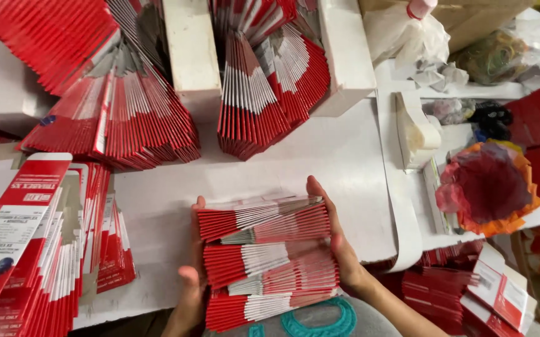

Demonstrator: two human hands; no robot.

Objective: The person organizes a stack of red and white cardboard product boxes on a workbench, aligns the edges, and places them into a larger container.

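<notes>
A: Logging the hands. I am pressing my left hand [190,293] against the left edge of a stack of flattened red-and-white cartons [269,262], and my right hand [338,240] against its right edge, fingers reaching over the top far corner. Both hands are spread flat and clamping the stack between them.

B: Where is the stack sitting?

A: At the near edge of the white table [351,162], right in front of me. It is lying in offset bundles, not flush.

B: So which step?

A: My judgement: I am squaring up a gathered batch. The next move is calling for even pressure from both sides, or the bundles could be fanning out.

B: Surroundings?

A: Fanned carton bundles [264,93] are lying at the far side, more cartons [27,249] to the left, and a red-and-orange bag [488,187] to the right.
</notes>
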